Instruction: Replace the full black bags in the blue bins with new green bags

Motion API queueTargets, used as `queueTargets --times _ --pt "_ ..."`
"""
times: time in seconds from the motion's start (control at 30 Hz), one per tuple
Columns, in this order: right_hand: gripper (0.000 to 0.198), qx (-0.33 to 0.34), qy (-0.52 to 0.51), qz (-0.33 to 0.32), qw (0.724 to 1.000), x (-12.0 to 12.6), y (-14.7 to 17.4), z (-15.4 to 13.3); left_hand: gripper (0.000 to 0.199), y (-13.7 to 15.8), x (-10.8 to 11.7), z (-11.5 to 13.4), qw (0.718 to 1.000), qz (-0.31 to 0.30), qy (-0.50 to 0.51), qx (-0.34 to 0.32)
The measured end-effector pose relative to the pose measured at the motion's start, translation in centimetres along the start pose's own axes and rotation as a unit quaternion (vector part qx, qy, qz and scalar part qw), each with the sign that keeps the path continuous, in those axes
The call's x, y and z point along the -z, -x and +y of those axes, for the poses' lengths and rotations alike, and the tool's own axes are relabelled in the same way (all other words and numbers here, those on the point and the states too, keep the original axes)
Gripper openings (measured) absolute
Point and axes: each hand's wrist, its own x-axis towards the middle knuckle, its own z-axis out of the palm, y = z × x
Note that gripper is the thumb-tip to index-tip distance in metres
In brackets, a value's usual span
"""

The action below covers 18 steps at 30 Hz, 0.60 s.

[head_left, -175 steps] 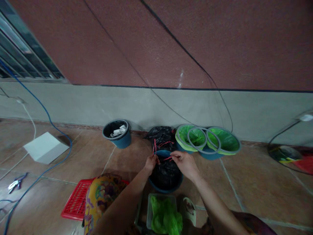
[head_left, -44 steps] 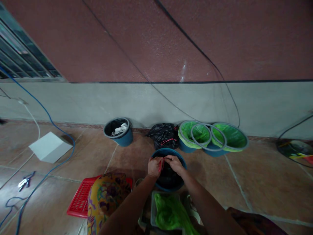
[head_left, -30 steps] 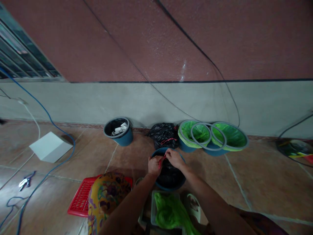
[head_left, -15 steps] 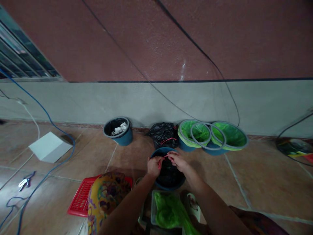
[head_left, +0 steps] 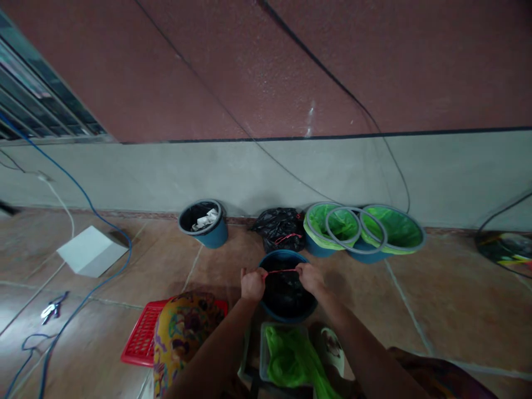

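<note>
The left hand [head_left: 253,284] and right hand [head_left: 311,278] are each pinched on a string [head_left: 282,271], which I see on my feed as thin, red and drawn straight between them. It stretches across a blue bucket [head_left: 287,319] with black plastic [head_left: 286,293] inside. Behind sits a crumpled black bag [head_left: 276,224]; in front, a box [head_left: 263,360] holds green plastic [head_left: 291,357].

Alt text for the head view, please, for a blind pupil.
A person's left hand and right hand stretch a pink string across a blue bucket. Behind, a black bag lies between a bucket with white scraps and two green-lined buckets.
</note>
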Motion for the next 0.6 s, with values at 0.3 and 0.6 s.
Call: queueTargets --times 0.3,0.6 --pt "0.030 -0.045 0.091 -0.034 0.994 0.3 0.9 -0.2 0.030 0.4 -1.5 -1.3 0.969 -0.076 0.173 0.159" --pt "0.030 0.025 -0.080 -0.001 0.997 3.0 2.0 -1.6 0.043 -2.5 -1.7 1.4 0.768 -0.047 0.622 0.145"
